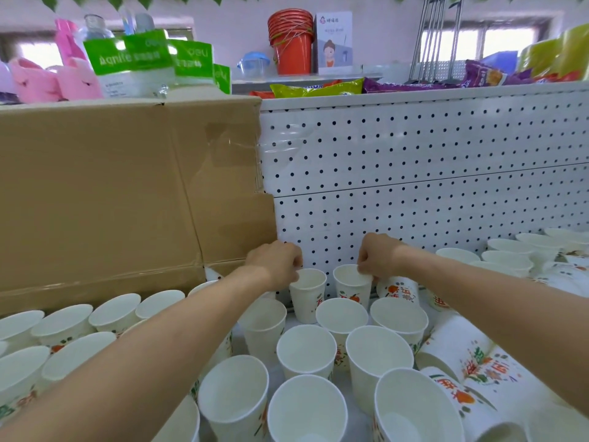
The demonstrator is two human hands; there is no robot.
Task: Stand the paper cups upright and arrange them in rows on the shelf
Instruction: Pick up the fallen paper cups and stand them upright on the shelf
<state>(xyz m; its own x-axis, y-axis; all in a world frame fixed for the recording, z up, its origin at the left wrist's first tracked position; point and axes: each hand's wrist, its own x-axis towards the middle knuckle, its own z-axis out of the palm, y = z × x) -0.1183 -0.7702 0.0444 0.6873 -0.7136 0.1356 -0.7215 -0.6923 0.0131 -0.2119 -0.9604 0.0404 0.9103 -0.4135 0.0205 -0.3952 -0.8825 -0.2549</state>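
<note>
Each hand pinches one white printed paper cup by its rim: left hand (275,261) on the left back cup (307,295), right hand (377,256) on its neighbour (352,287). Best to set both straight against the white perforated back panel (414,193), rims level with the row.

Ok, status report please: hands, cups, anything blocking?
Left hand and right hand each pinch an upright back-row cup rim. Lying cups remain right. Cardboard box crowds left.
</note>
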